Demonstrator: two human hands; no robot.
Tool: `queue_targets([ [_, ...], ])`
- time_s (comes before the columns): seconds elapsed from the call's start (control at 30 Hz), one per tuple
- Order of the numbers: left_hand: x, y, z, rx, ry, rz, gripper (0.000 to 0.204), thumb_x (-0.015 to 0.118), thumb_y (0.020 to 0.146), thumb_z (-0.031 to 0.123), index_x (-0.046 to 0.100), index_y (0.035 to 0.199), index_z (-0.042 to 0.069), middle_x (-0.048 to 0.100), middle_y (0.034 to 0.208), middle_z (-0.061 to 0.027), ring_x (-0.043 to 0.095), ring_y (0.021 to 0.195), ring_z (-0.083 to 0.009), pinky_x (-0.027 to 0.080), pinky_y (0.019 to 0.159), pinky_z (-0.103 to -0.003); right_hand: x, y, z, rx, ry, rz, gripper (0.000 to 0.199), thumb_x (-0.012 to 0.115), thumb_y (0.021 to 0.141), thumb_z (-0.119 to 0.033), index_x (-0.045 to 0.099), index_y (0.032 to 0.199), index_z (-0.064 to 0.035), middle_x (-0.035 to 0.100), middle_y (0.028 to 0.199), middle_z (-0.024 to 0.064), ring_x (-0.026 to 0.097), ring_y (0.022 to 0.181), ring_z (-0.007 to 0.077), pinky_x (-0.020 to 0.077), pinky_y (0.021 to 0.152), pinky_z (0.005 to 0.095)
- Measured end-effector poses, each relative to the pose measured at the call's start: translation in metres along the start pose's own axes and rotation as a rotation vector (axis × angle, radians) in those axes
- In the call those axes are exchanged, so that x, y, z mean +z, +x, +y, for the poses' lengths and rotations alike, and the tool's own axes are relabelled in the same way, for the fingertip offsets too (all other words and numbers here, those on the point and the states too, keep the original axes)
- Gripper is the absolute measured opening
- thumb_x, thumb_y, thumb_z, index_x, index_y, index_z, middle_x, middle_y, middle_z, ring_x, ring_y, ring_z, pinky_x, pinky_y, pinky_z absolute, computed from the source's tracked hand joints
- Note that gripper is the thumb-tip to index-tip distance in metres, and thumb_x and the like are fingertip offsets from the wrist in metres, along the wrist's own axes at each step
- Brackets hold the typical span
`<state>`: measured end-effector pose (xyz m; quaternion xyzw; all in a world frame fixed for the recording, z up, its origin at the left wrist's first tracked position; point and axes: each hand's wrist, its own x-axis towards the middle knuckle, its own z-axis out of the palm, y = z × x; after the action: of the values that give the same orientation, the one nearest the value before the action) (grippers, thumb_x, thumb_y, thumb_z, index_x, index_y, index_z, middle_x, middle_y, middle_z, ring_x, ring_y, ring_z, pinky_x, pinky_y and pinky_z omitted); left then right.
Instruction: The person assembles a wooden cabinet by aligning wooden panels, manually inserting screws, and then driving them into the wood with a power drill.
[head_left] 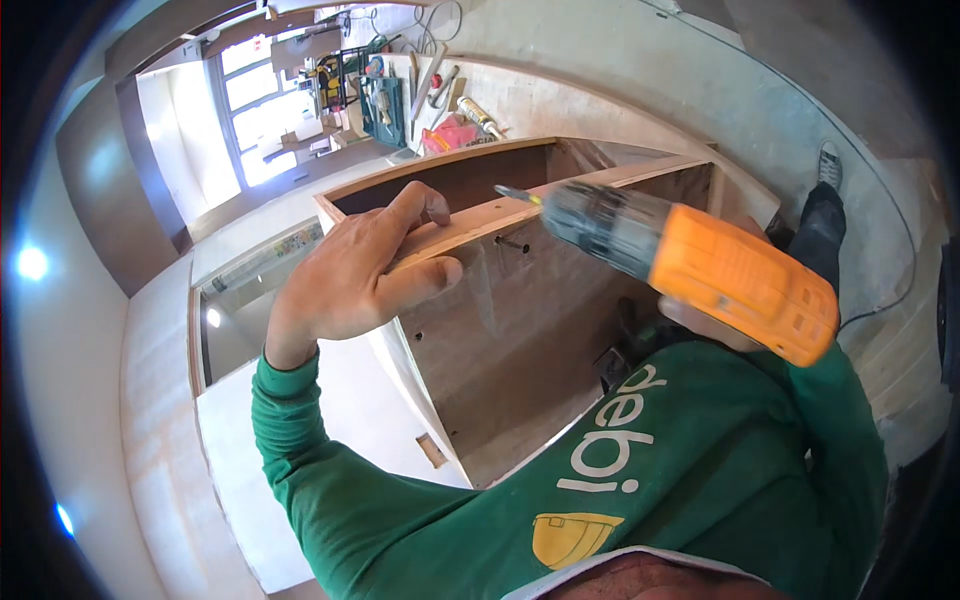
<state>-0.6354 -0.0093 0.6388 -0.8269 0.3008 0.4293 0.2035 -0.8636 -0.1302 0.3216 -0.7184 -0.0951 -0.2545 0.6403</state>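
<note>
Drill: the orange-and-grey drill (745, 285) lies nearest, slanted across the right of the view and slightly blurred; lining its chuck up straight with the work would likely serve better than this slant.
Right hand: the right hand (703, 326) is mostly hidden behind the drill, apparently wrapped around its handle; how tightly, I cannot tell. A firm wrist should resist twisting.
Bit: the bit (518, 194) points left, seemingly above the wood and apart from it; best to seat its tip squarely before squeezing the trigger.
Left hand: the left hand (345, 265) straddles the wooden rail (480, 221), thumb on the near side, bent forefinger over the top; a sound brace, though safer farther from the bit's line.
Rail: it runs between two open bays of the cabinet (470, 310).
Peg: a dark screw-like peg (512, 244) juts just below the rail, worth keeping sleeves clear of.
Tools: beyond the cabinet lie a blue tool case (383, 112), a sealant tube (480, 117) and a red bag (450, 135).
</note>
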Motion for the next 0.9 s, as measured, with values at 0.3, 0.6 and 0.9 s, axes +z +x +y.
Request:
queue_targets([
  [0.3,-0.001,0.003,0.001,0.002,0.05,0.049,0.046,0.064,0.094,0.043,0.049,0.114,0.005,0.058,0.076,-0.0166,0.059,0.074,-0.0366,0.043,0.072,-0.046,-0.011,-0.025,0.002,0.13,0.492,-0.032,0.035,0.079,0.091,-0.028,0.068,0.113,-0.0044,0.072,0.098,0.006,0.069,0.085,0.0163,0.0561,0.075,0.0302],
  [0.6,-0.008,0.004,0.001,-0.03,0.039,0.008,0.052,0.06,0.094,0.05,0.05,0.117,0.004,0.062,0.082,-0.0177,0.063,0.08,-0.0381,0.044,0.075,-0.046,-0.012,-0.004,-0.006,0.243,0.696,-0.078,0.027,0.078,0.09,-0.019,0.069,0.111,-0.0037,0.072,0.095,0.0044,0.07,0.081,0.0143,0.0563,0.071,0.0272],
  [0.9,-0.006,0.003,0.001,-0.008,0.04,0.029,0.052,0.061,0.095,0.049,0.05,0.118,0.004,0.062,0.081,-0.0184,0.063,0.079,-0.038,0.045,0.076,-0.046,-0.013,0.003,-0.003,0.095,0.561,-0.115,0.051,0.084,0.081,-0.009,0.065,0.127,0.0011,0.074,0.11,0.0138,0.073,0.097,0.0266,0.0579,0.086,0.0342],
])
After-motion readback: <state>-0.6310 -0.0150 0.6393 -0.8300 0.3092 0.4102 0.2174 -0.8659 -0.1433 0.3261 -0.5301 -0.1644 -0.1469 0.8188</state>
